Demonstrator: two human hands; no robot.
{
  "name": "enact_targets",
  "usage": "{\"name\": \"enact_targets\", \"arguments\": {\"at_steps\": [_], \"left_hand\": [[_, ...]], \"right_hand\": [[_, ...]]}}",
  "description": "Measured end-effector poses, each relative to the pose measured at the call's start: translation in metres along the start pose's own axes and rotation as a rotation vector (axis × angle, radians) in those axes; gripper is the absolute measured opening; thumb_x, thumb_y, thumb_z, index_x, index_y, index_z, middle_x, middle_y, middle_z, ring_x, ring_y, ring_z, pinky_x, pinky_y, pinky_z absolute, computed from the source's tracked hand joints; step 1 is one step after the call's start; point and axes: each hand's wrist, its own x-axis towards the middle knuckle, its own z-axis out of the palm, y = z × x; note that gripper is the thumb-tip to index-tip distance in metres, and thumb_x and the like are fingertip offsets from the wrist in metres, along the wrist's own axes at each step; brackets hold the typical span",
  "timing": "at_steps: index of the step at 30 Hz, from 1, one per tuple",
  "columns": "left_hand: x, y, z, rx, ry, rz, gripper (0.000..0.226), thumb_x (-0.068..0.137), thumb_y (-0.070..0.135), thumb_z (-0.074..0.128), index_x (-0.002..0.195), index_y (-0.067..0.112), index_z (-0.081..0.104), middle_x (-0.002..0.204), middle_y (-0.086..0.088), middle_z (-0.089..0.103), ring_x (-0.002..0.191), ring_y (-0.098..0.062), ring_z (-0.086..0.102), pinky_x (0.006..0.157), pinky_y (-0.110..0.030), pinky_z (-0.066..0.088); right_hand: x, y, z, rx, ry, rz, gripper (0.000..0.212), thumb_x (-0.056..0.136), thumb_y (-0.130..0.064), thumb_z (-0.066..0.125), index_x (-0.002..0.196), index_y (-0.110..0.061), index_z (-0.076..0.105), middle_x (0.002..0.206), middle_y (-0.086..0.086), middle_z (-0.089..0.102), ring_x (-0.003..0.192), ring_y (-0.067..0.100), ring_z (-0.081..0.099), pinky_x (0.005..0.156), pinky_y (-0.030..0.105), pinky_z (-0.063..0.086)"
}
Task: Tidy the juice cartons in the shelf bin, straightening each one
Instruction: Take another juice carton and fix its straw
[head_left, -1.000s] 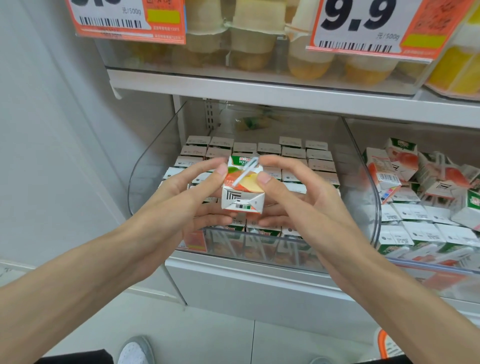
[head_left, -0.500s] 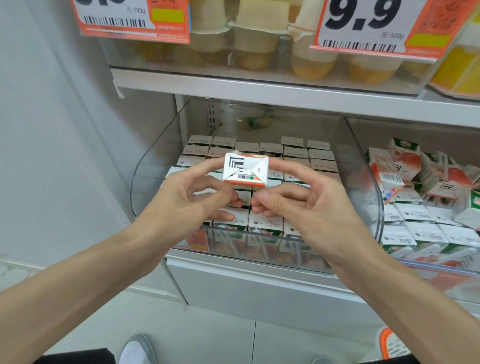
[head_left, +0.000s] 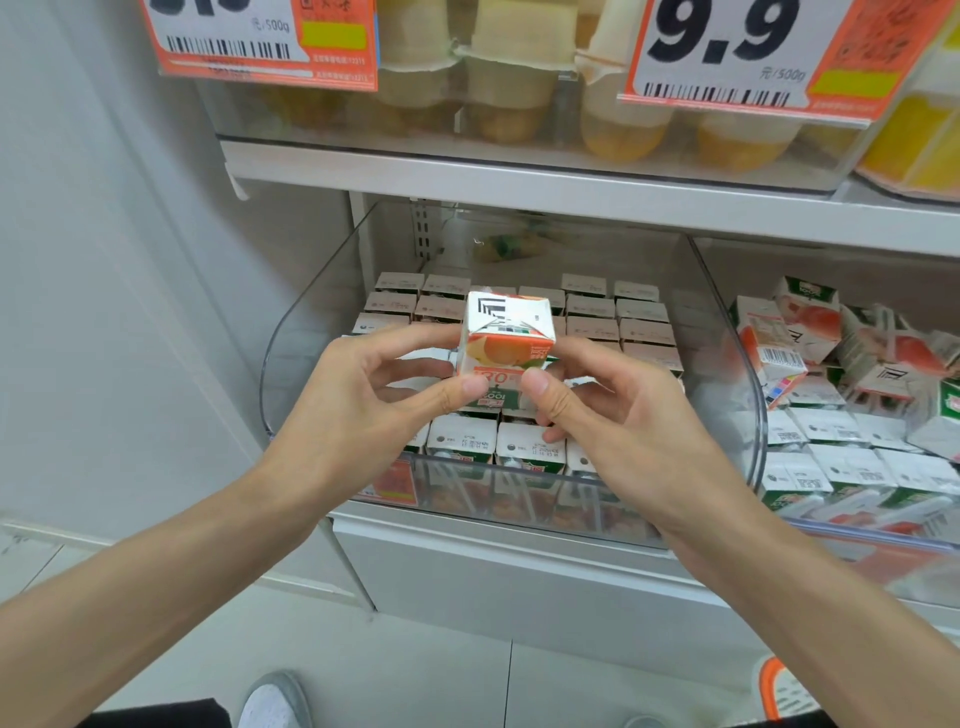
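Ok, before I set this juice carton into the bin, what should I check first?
1. Grip: left hand and right hand both pinch the juice carton: ok.
2. Right way up: its front print looks upside down: not ok.
3. Free slot in the clear bin rows: hidden behind the hands: cannot tell.
4. The front row cartons upright and lined up: ok.
5. Attached straw: not visible from here: cannot tell.
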Motion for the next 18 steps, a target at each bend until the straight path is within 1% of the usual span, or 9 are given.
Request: {"name": "enact_targets", "arguments": {"at_steps": [2,4,6,8,10,12,15,17,18], "left_hand": [[-0.0009,0.001,0.0005,0.0,-0.029,0.008,0.031,0.085,0.022,0.08,0.114,0.035,0.077,0.112,0.025,0.077,0.106,0.0,0.074,0.083,-0.01,0.055],[-0.0013,0.0014,0.0007,-0.006,-0.047,0.005,0.03,0.088,0.019,0.079,0.116,0.03,0.078,0.111,0.023,0.079,0.105,-0.001,0.075,0.085,-0.009,0.055],[-0.0009,0.0001,0.001,0.003,-0.052,-0.003,0.029,0.089,0.024,0.077,0.118,0.028,0.078,0.111,0.018,0.08,0.104,-0.004,0.076,0.088,-0.015,0.057],[-0.0001,-0.0021,0.0017,0.037,-0.042,-0.01,0.033,0.088,0.035,0.075,0.121,0.028,0.078,0.11,0.013,0.081,0.103,-0.008,0.077,0.091,-0.023,0.061],[-0.0005,-0.0022,0.0033,0.018,-0.034,-0.032,0.036,0.089,0.04,0.07,0.122,0.028,0.077,0.107,0.013,0.081,0.102,-0.01,0.077,0.088,-0.026,0.062],[-0.002,-0.0007,0.0055,-0.004,-0.063,-0.03,0.034,0.098,0.038,0.06,0.127,0.027,0.075,0.108,0.014,0.081,0.102,-0.011,0.077,0.086,-0.027,0.062],[-0.003,-0.0001,0.0054,0.035,-0.087,0.008,0.042,0.108,0.026,0.052,0.149,0.035,0.057,0.107,0.01,0.081,0.095,-0.007,0.074,0.08,-0.026,0.061],[-0.0033,-0.0001,0.0039,0.088,-0.103,0.046,0.054,0.11,0.009,0.049,0.151,0.045,0.05,0.103,0.006,0.08,0.088,-0.008,0.07,0.076,-0.025,0.057],[-0.0033,-0.0009,0.0034,0.12,-0.111,0.062,0.062,0.109,0.001,0.049,0.15,0.047,0.052,0.106,0.004,0.078,0.089,-0.01,0.069,0.077,-0.029,0.058]], "right_hand": [[-0.0013,-0.0014,-0.0008,-0.026,-0.009,0.002,0.032,0.098,-0.037,0.069,0.13,-0.042,0.072,0.115,-0.013,0.074,0.099,0.004,0.071,0.075,0.009,0.052],[-0.0013,-0.0023,-0.0007,-0.008,-0.014,0.008,0.028,0.099,-0.036,0.068,0.125,-0.043,0.073,0.119,-0.023,0.074,0.105,-0.003,0.07,0.08,0.004,0.05],[-0.0004,-0.0023,0.0006,0.029,-0.033,0.019,0.025,0.1,-0.034,0.067,0.123,-0.037,0.074,0.117,-0.026,0.076,0.108,-0.006,0.07,0.09,0.011,0.054],[0.0006,-0.0016,0.0017,0.046,-0.027,0.024,0.029,0.1,-0.035,0.065,0.126,-0.029,0.073,0.113,-0.019,0.079,0.106,-0.003,0.073,0.095,0.02,0.058],[0.0006,-0.0025,0.002,0.08,-0.016,0.036,0.029,0.101,-0.034,0.063,0.129,-0.029,0.068,0.101,-0.011,0.082,0.092,0.0,0.076,0.082,0.016,0.059],[-0.001,-0.0051,0.0025,0.119,-0.003,0.058,0.032,0.101,-0.034,0.063,0.133,-0.034,0.061,0.09,-0.006,0.083,0.078,0.003,0.077,0.071,0.014,0.057],[-0.0016,-0.0055,0.0011,0.142,0.038,0.076,0.044,0.1,-0.038,0.066,0.141,-0.042,0.051,0.087,0.002,0.082,0.071,0.012,0.074,0.068,0.022,0.06],[-0.002,-0.0059,0.0001,0.134,0.052,0.066,0.043,0.1,-0.04,0.065,0.14,-0.05,0.051,0.087,0.005,0.082,0.071,0.016,0.073,0.07,0.026,0.062],[-0.0023,-0.0063,0.0,0.133,0.055,0.06,0.04,0.101,-0.04,0.065,0.138,-0.051,0.054,0.087,0.006,0.081,0.071,0.018,0.072,0.07,0.028,0.063]]}}
